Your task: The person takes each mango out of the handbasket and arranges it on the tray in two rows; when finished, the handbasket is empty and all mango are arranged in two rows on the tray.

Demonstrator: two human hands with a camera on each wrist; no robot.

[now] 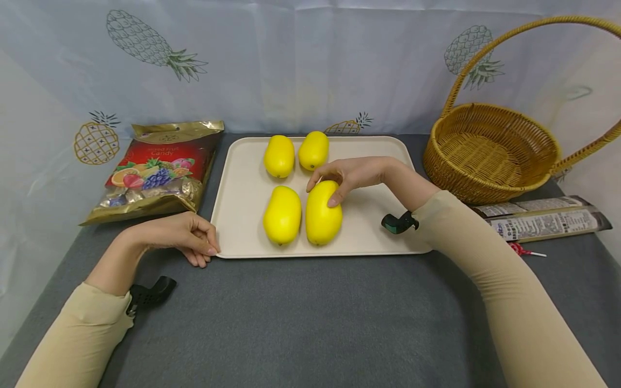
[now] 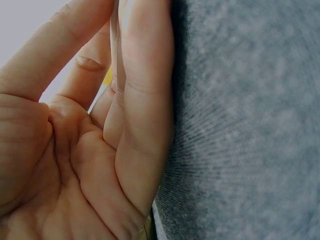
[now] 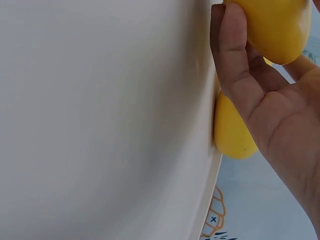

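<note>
On the cream tray (image 1: 373, 231) are several yellow mangoes: a front-left mango (image 1: 282, 215), a back-left mango (image 1: 279, 156), a back-right mango (image 1: 314, 150) and a front-right mango (image 1: 323, 213). My right hand (image 1: 356, 175) grips the front-right mango from its far end, thumb on its right side. In the right wrist view this mango (image 3: 277, 30) sits between the fingers, above the tray surface. At the tray's front left corner, my left hand (image 1: 181, 237) pinches the rim with thumb and bent fingers; the contact is partly hidden.
A bag of mixed fruit candy (image 1: 155, 170) lies left of the tray. To the right stands a wicker basket (image 1: 490, 151) with a tall handle. Long printed packets (image 1: 548, 221) and a lollipop (image 1: 521, 249) lie in front of it. A pineapple-print curtain (image 1: 271, 64) closes the back.
</note>
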